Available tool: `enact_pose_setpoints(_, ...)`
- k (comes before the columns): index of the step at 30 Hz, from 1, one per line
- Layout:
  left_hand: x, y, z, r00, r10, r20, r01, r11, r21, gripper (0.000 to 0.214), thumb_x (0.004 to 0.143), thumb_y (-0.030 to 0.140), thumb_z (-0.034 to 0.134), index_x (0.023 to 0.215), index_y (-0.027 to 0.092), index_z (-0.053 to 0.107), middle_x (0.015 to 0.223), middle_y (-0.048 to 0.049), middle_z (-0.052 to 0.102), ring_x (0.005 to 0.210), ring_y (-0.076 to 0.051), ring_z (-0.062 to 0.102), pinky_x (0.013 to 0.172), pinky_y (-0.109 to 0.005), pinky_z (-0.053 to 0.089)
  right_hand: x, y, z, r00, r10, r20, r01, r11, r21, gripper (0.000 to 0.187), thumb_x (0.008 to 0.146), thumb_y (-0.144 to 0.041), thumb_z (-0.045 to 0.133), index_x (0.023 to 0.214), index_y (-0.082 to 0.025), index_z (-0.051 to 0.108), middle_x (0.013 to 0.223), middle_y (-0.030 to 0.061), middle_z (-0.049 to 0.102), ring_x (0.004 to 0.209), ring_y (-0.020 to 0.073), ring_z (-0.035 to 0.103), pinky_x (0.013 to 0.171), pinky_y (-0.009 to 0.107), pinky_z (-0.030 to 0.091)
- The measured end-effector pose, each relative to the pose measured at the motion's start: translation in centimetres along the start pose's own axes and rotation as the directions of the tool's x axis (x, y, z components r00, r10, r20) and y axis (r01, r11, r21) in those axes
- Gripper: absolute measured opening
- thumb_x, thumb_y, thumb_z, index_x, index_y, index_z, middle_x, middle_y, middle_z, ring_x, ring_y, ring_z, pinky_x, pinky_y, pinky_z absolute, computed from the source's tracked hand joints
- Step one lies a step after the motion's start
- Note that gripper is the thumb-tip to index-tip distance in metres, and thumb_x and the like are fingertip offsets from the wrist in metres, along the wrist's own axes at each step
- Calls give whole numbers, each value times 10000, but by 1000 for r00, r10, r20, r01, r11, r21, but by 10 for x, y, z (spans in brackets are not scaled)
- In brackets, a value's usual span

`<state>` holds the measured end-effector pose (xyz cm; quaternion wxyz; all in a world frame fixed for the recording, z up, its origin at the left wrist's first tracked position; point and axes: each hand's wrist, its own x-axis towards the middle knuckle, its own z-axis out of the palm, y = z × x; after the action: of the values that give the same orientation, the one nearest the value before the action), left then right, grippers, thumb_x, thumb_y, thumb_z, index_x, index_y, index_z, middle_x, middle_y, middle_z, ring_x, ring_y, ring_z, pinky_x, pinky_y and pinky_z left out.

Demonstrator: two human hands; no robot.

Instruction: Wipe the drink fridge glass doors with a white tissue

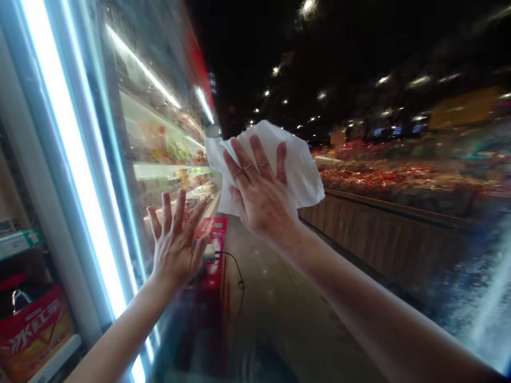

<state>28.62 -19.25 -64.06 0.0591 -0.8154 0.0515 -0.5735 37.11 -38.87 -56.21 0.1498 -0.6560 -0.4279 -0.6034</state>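
Wiping seems in hand; right hand [269, 205] spread flat over the white cloth [305, 170], seemingly against a clear pane [459, 303]; left hand [173, 247] splayed, holding nothing; neither grip curled; the next stroke would call for even palm pressure.

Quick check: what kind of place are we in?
Probably a supermarket or grocery shop: brightly lit shelves stocked with goods, a long wood-fronted counter heaped with blurred reddish items, and a red pack with white lettering at lower left.
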Motion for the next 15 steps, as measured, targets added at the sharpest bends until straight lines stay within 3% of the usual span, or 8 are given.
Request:
enact_pose_setpoints(2,-6,5,2,1000,-23,-10,23,1000,-10,684,1006,381,462,1627,370,173,1760,14,-8,1613,-314,-96,1296,-659,-30,-24,-13,2,998,61,-6,-62,998,-34,571,1098,-284,334,1650,-206,213,1717,24,275,1615,323,104,1268,717,0)
enact_pose_setpoints(4,-19,8,6,1000,-18,-16,18,1000,-4,731,994,383,497,1633,366,142,1760,-2,-18,1615,-326,-83,1301,-648,-23,-75,-31,6,996,81,24,-79,995,-59,597,1074,-260,398,1649,-230,241,1693,28,329,1621,297,96,1280,695,-12)
enact_pose_setpoints(6,-25,12,9,1000,10,-19,-10,1000,0,761,987,379,515,1638,357,122,1761,-21,-6,1618,-335,-59,1303,-640,-26,-115,-37,9,996,6,85,1,997,-80,555,1066,-221,394,1618,-253,340,1644,15,421,1618,220,131,1315,594,-6)
enact_pose_setpoints(7,-22,14,10,999,29,-26,-29,1000,-2,760,987,380,516,1638,359,123,1761,-22,0,1618,-338,-53,1299,-645,-41,-121,-33,7,994,-15,104,25,995,-97,534,1072,-224,380,1606,-253,368,1631,21,441,1613,201,156,1320,566,6)
enact_pose_setpoints(9,-6,21,10,996,68,-53,-69,998,-13,742,992,396,512,1636,365,144,1761,-11,10,1617,-341,-56,1289,-655,-70,-101,-8,-4,995,3,96,10,990,-140,518,1095,-268,334,1612,-235,352,1649,48,413,1605,225,192,1306,594,58)
enact_pose_setpoints(11,20,34,9,990,108,-95,-111,993,-30,734,995,418,510,1634,366,151,1762,0,27,1615,-336,-67,1286,-654,-79,-52,30,-21,996,80,26,-74,982,-175,545,1113,-331,278,1644,-209,252,1697,80,318,1603,301,182,1255,690,109)
enact_pose_setpoints(13,44,51,9,984,133,-122,-140,989,-51,743,998,425,507,1633,371,124,1761,4,24,1614,-336,-70,1280,-666,-77,-13,61,-37,992,118,-44,-123,976,-180,570,1121,-364,209,1656,-174,158,1726,87,239,1607,331,116,1232,717,70)
enact_pose_setpoints(15,57,69,11,983,132,-126,-142,987,-76,747,1002,430,499,1632,372,102,1760,-1,21,1612,-346,-60,1272,-685,-67,-12,73,-46,986,150,-70,-160,970,-183,587,1121,-365,192,1660,-158,84,1738,92,187,1609,336,57,1234,716,28)
